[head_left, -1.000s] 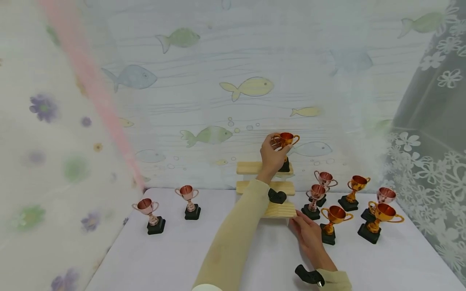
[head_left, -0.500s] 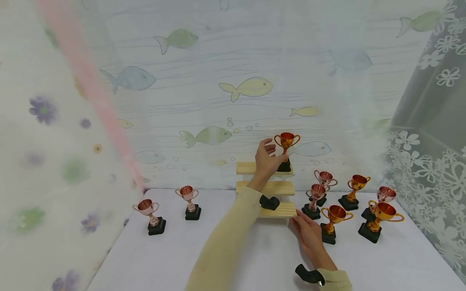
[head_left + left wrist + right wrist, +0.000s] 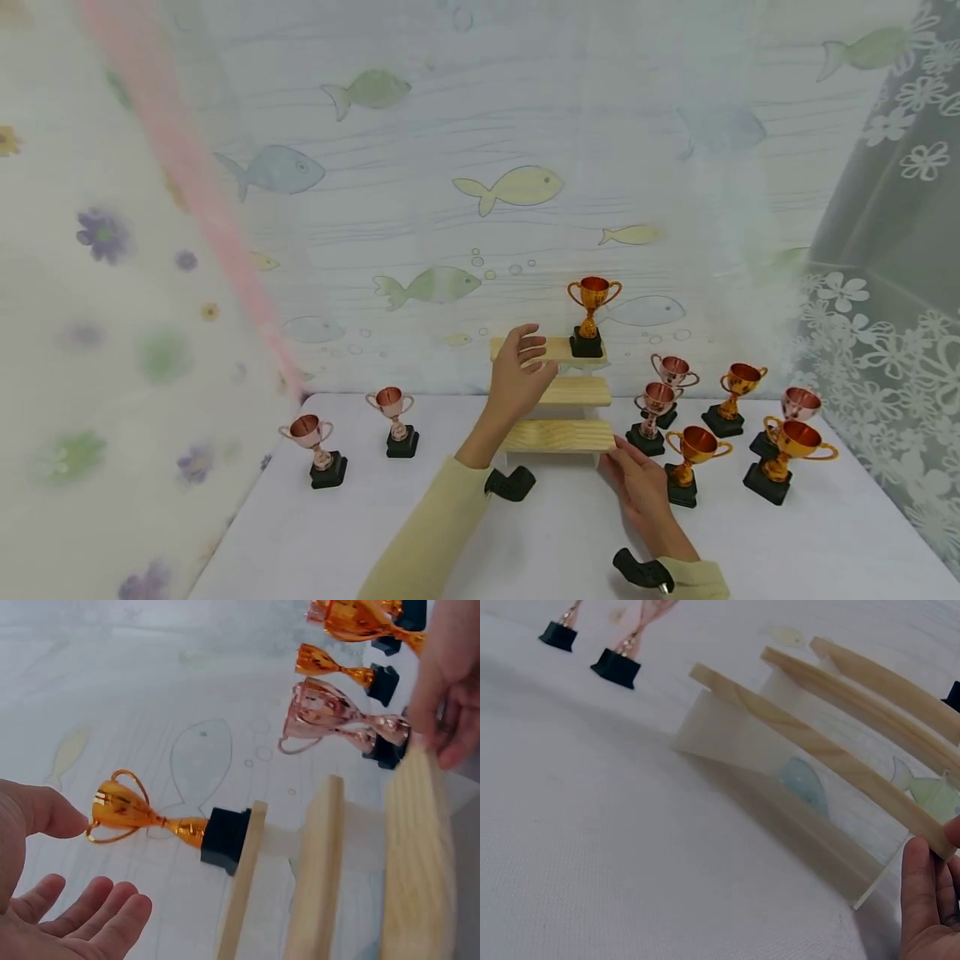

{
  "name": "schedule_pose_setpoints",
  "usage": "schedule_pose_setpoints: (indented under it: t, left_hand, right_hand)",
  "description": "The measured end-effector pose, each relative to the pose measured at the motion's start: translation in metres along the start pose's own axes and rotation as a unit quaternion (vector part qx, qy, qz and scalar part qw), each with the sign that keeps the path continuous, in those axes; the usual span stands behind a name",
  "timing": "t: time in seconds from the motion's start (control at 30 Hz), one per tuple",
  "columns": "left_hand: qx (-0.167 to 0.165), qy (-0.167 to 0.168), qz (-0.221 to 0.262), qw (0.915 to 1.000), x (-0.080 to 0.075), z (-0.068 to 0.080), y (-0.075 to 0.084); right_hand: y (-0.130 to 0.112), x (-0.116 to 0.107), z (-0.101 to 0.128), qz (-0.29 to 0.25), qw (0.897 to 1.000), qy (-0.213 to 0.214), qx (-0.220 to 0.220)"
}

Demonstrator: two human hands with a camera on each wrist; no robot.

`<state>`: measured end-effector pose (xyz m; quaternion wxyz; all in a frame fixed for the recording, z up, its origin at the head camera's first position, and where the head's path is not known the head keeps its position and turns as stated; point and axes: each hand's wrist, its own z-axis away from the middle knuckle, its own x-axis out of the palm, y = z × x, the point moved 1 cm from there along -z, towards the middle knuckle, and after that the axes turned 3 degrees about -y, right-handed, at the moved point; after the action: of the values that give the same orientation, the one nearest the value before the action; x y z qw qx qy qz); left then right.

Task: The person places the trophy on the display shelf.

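Note:
A gold trophy cup on a black base stands upright at the right end of the top step of a three-step wooden display stand. My left hand is in front of the stand's upper left, apart from the cup, with loosely bent fingers and nothing in them. In the left wrist view, the thumb overlaps a handle of the gold cup. My right hand pinches the right corner of the bottom step, thumb above and fingers below the board in the right wrist view.
Two rose-coloured trophies stand on the left of the white table. To the right, close to my right hand, several gold trophies and rose-coloured trophies stand together. A fish-print curtain hangs behind the table.
My left hand has let go of the gold trophy and drawn back left and down. The trophy now stands by itself on the top step. My right hand stays at the bottom step.

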<state>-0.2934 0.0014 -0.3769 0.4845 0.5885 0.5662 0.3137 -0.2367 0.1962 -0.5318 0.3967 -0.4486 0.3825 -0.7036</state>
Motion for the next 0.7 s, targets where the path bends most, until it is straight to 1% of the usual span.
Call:
schedule_pose_setpoints:
  t: [0.03, 0.1, 0.17, 0.2, 0.27, 0.33, 0.37, 0.43, 0.47, 0.53, 0.63, 0.7]
  left_hand:
    - [0.006, -0.002, -0.008, 0.9999, -0.005, 0.007, -0.003]
    - [0.031, -0.006, -0.031, 0.9990, -0.016, 0.019, -0.009]
    - [0.066, -0.001, -0.068, 0.9955, -0.029, 0.031, -0.016]
    - [0.088, 0.006, -0.088, 0.9922, -0.035, 0.035, -0.019]
    - [0.136, 0.026, -0.134, 0.9812, -0.049, 0.043, -0.025]
    - [0.177, 0.053, -0.175, 0.9671, -0.065, 0.048, -0.029]
    - [0.194, 0.066, -0.193, 0.9595, -0.073, 0.051, -0.030]
    - [0.216, 0.091, -0.219, 0.9473, -0.089, 0.057, -0.030]
    - [0.223, 0.103, -0.227, 0.9422, -0.097, 0.060, -0.030]
    - [0.224, 0.126, -0.237, 0.9367, -0.113, 0.067, -0.030]
    - [0.216, 0.161, -0.243, 0.9319, -0.133, 0.078, -0.033]
    - [0.204, 0.181, -0.240, 0.9317, -0.144, 0.085, -0.037]
  right_hand:
    - [0.000, 0.000, 0.000, 0.001, 1.000, 0.000, -0.001]
    - [0.000, 0.000, 0.000, 0.002, 1.000, 0.000, -0.002]
    - [-0.001, 0.000, 0.001, 0.006, 1.000, -0.002, -0.001]
    - [-0.001, -0.001, 0.002, 0.007, 1.000, -0.002, 0.001]
    - [-0.001, -0.001, 0.002, 0.009, 1.000, -0.005, 0.002]
    - [-0.002, -0.002, 0.003, 0.009, 1.000, -0.005, 0.002]
    - [-0.002, -0.002, 0.002, 0.008, 1.000, -0.004, 0.003]
    - [-0.002, -0.002, 0.002, 0.006, 1.000, -0.006, 0.002]
    - [-0.002, -0.002, 0.001, 0.005, 1.000, -0.006, 0.002]
    - [-0.002, -0.001, 0.001, 0.005, 1.000, -0.004, 0.003]
    - [-0.002, 0.000, 0.001, 0.008, 1.000, -0.004, 0.005]
    - [-0.002, 0.000, 0.001, 0.010, 1.000, -0.004, 0.004]
